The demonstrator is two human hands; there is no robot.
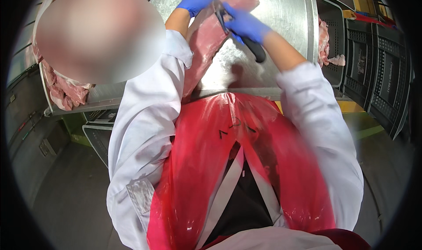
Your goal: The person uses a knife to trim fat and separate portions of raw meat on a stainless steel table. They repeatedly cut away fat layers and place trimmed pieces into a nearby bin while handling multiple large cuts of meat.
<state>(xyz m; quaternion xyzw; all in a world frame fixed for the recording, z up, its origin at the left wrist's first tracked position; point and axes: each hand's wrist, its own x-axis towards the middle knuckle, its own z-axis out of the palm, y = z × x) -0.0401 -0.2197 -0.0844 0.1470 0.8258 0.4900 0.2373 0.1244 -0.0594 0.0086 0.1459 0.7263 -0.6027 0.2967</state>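
Observation:
A long pink piece of meat (206,39) lies slantwise on a metal table, from the far edge of view down toward my apron. My left hand (196,0), in a blue glove, is closed at the meat's far left side, its fingertips gripping the edge. In my right hand (247,23), also blue-gloved, is a knife (254,50). Its black handle sticks out below my fist toward me. A dark part of the knife shows in front of my fingers, against the meat; its blade is mostly hidden and blurred.
The metal table (281,30) has a raised rim at right and front. More cuts of meat (66,89) lie at left, partly behind a blurred patch. At right a black crate (332,12) holds meat trimmings (324,43); more black crates (378,61) stand beyond it. My red plastic apron (237,122) reaches the table's front.

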